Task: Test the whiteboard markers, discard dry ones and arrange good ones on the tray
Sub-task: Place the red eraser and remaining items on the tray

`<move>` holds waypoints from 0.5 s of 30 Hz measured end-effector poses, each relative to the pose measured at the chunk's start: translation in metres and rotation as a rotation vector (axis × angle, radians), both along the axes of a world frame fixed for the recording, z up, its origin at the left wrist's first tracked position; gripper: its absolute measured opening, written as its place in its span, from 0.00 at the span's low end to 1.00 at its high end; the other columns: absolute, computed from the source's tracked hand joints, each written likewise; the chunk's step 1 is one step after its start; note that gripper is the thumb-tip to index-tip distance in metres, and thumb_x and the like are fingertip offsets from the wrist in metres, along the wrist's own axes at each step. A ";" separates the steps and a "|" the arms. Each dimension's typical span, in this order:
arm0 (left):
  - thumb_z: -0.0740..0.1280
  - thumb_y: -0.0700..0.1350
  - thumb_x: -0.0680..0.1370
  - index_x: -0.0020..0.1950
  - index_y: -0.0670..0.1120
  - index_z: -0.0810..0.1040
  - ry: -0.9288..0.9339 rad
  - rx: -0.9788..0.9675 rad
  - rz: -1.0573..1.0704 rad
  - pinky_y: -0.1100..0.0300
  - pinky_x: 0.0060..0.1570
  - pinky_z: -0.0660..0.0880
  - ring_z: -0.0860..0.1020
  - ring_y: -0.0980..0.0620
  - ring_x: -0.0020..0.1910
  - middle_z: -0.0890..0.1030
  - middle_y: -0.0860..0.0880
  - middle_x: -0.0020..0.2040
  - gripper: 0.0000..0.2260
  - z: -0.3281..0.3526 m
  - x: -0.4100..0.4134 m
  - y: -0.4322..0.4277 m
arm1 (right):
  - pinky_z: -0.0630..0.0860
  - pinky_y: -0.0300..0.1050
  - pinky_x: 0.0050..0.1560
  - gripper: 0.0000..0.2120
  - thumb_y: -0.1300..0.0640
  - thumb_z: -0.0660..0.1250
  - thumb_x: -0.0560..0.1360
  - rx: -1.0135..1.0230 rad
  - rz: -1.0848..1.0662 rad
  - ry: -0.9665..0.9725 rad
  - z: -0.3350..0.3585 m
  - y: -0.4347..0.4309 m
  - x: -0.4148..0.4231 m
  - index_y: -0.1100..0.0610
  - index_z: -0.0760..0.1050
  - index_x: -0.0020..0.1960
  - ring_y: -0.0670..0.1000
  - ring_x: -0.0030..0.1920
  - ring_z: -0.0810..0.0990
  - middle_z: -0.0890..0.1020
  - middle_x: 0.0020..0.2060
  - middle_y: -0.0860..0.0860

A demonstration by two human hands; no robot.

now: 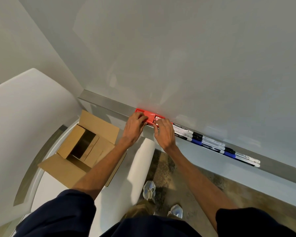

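We're curling our left grip (135,124) over the red eraser (149,115) sitting on the tray (109,101). Our right grip (164,134) is at the eraser's right end, and we can't tell if it's closed. The markers (207,141) are lying along the tray, running toward its right end.

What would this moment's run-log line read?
left hand: grips red eraser | right hand: at its right end, grip unclear | markers: lying on tray | cardboard box: open
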State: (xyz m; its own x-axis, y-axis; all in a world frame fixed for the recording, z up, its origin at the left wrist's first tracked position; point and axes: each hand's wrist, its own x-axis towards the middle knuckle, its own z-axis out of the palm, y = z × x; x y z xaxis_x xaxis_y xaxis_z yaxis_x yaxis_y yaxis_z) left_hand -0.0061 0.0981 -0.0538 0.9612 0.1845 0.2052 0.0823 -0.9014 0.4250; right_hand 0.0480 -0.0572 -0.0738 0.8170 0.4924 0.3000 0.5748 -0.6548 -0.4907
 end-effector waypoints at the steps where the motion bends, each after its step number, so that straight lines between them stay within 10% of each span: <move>1: 0.70 0.43 0.77 0.58 0.42 0.81 0.005 -0.007 0.000 0.51 0.53 0.77 0.77 0.44 0.55 0.80 0.42 0.56 0.12 0.000 0.000 0.000 | 0.77 0.50 0.51 0.06 0.61 0.69 0.77 -0.020 -0.005 0.004 0.002 0.000 0.000 0.60 0.80 0.52 0.54 0.48 0.79 0.83 0.46 0.54; 15: 0.67 0.46 0.74 0.54 0.43 0.82 0.019 -0.014 0.045 0.49 0.55 0.74 0.77 0.47 0.53 0.79 0.45 0.52 0.12 0.011 0.000 -0.011 | 0.73 0.51 0.61 0.11 0.60 0.64 0.79 -0.137 0.061 0.150 0.027 0.001 0.008 0.63 0.80 0.57 0.57 0.57 0.76 0.81 0.54 0.58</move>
